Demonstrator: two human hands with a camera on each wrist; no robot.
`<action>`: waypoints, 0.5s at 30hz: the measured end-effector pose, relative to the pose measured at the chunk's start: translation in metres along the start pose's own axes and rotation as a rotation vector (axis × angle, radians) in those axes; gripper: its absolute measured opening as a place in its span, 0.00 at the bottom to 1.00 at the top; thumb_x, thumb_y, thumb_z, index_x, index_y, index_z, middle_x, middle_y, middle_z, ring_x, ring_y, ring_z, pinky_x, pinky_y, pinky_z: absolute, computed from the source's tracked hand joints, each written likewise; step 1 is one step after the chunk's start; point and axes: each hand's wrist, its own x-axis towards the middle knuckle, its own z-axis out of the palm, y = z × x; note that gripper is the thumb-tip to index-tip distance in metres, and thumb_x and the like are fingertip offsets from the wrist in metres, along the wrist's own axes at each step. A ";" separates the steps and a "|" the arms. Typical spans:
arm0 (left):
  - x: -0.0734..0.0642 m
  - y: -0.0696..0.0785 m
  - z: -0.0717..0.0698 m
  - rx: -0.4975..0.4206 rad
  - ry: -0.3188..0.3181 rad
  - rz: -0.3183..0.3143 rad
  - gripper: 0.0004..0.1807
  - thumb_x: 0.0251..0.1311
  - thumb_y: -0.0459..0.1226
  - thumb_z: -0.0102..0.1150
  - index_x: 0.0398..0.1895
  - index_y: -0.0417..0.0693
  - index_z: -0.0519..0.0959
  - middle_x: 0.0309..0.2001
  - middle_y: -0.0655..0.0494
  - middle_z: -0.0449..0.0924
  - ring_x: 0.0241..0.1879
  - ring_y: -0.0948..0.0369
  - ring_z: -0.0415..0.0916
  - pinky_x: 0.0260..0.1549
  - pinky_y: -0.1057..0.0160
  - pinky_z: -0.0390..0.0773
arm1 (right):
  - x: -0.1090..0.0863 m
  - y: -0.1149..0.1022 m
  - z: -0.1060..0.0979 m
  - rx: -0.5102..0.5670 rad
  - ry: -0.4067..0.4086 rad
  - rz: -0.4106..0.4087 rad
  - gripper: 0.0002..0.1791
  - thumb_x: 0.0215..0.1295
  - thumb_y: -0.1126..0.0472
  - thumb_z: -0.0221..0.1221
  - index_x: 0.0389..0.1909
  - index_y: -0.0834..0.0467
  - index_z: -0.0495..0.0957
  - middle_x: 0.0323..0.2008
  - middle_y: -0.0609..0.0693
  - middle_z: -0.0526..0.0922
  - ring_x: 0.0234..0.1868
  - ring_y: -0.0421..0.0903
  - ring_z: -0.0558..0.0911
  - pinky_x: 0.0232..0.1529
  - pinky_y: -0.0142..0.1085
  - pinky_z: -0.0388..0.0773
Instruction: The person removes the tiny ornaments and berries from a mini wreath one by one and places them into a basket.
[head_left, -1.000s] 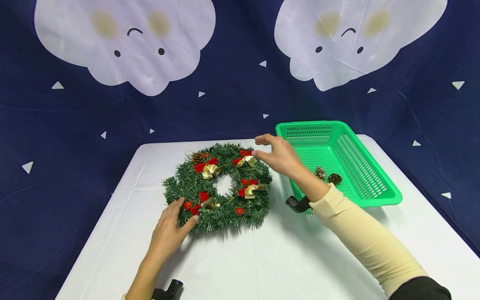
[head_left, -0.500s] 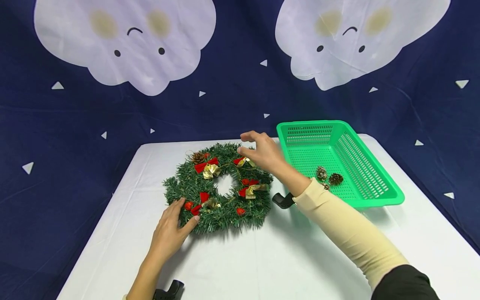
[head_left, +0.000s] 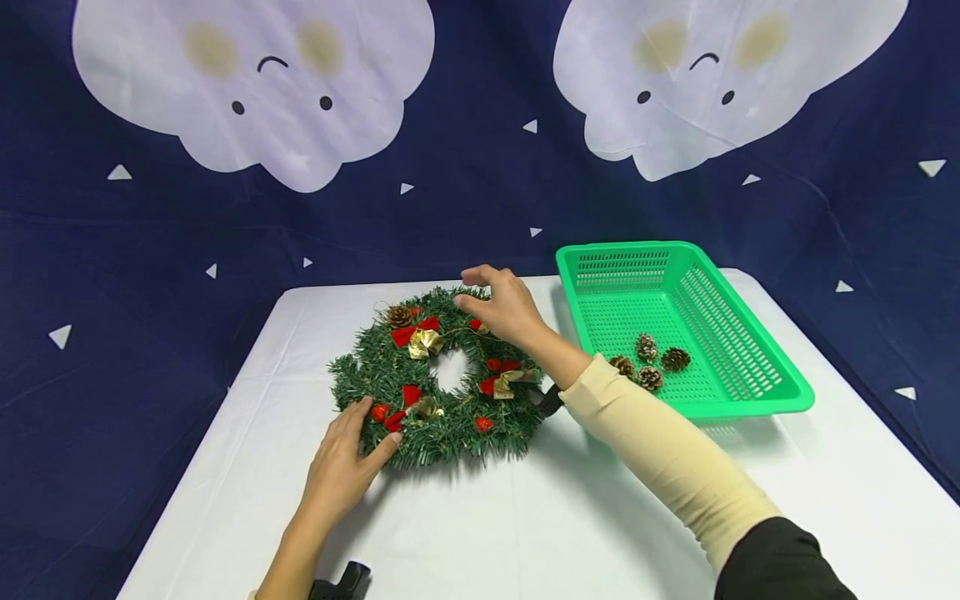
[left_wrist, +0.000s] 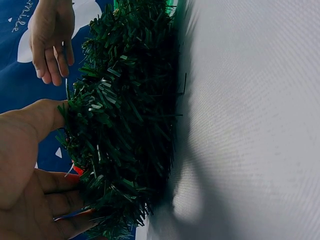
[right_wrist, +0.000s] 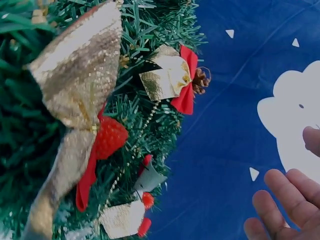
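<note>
A green tinsel wreath (head_left: 390,367) with red and gold bows and red berries lies on the white table. A pinecone (head_left: 398,316) sits at its far left; it also shows in the right wrist view. My left hand (head_left: 341,462) rests on the wreath's near left edge with its fingers spread and fairly straight, as the left wrist view also shows. Above the far right part of the wreath hovers my right hand (head_left: 501,307), thumb and fingers apart, with nothing between them. It hides part of a bow there.
To the right of the wreath stands a green plastic basket (head_left: 757,333) with several pinecones (head_left: 675,359) in its near left corner. My right forearm passes in front of that corner. A dark blue cloth with clouds (head_left: 480,208) hangs behind the table.
My right hand has moved left from the wreath's right edge to over its far side. More pinecones in the basket have come into view. The left hand has stayed put.
</note>
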 end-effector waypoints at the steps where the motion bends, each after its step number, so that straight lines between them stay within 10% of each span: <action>1: 0.000 0.000 0.000 0.000 -0.002 -0.001 0.43 0.60 0.58 0.54 0.72 0.45 0.56 0.72 0.37 0.54 0.70 0.40 0.52 0.63 0.34 0.58 | 0.001 0.000 0.002 0.006 0.001 -0.001 0.25 0.61 0.47 0.61 0.58 0.50 0.74 0.57 0.48 0.79 0.57 0.51 0.73 0.56 0.49 0.71; 15: 0.000 0.000 0.001 -0.002 0.009 0.001 0.43 0.60 0.57 0.54 0.72 0.44 0.56 0.72 0.37 0.54 0.70 0.40 0.52 0.63 0.34 0.58 | 0.011 -0.005 0.025 0.029 -0.012 0.009 0.26 0.62 0.46 0.60 0.60 0.51 0.72 0.58 0.47 0.78 0.61 0.50 0.72 0.62 0.47 0.69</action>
